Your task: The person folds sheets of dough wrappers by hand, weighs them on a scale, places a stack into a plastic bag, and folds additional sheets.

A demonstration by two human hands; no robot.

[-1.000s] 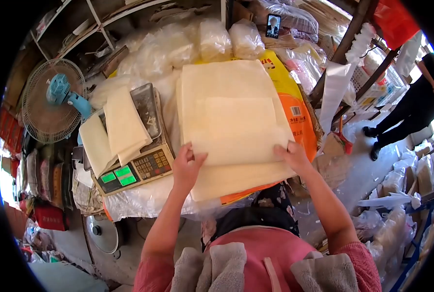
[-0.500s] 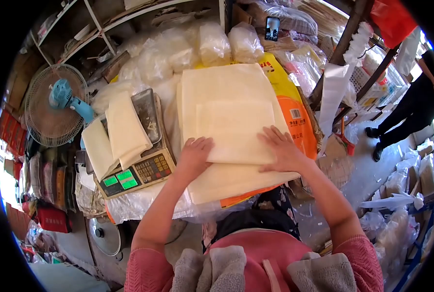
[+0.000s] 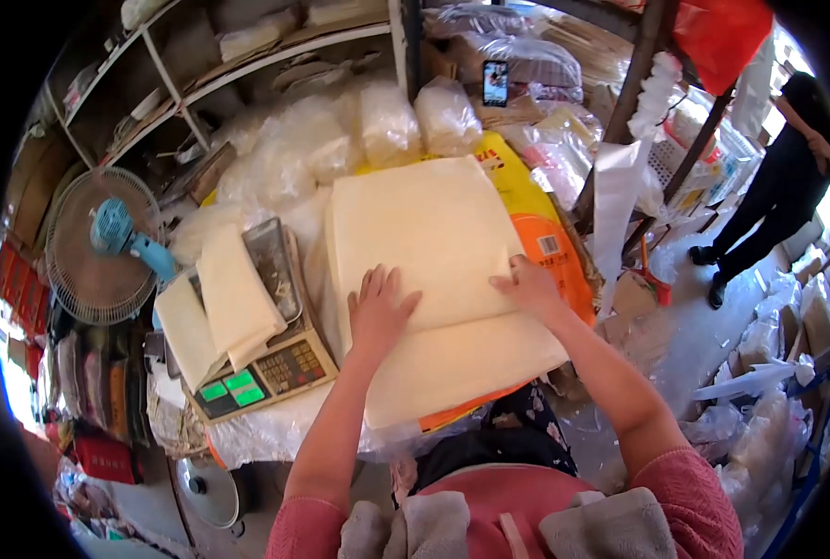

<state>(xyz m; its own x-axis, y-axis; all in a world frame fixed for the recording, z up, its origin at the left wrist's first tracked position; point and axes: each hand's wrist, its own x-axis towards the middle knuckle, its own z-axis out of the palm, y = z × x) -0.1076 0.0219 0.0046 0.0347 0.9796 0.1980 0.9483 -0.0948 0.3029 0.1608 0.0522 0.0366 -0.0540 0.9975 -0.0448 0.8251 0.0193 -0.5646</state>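
Note:
A stack of thin, flexible cream-coloured sheets (image 3: 415, 219) lies before me, its top layer folded with an edge crossing the middle. My left hand (image 3: 378, 312) rests flat on that top layer, fingers spread. At the layer's right edge, my right hand (image 3: 530, 284) has its thumb and fingers pinched together on the sheet. Left of the stack is a digital scale (image 3: 294, 367) with green lit displays. Folded cream pieces (image 3: 235, 293) lie on the scale, partly over its dark metal tray (image 3: 273, 256). What material the sheets are, I cannot tell.
Under the stack's right side lies a yellow and orange printed bag (image 3: 547, 244). Clear plastic bags (image 3: 387, 121) line the back, near a phone (image 3: 495, 84). A blue fan (image 3: 112, 226) stands left. A person (image 3: 769, 186) in dark clothes stands at the right.
My right hand has gone from lying flat to pinching the sheet's edge. The smaller rectangle outlined on the top layer no longer shows. My view has shifted, so things appear lower.

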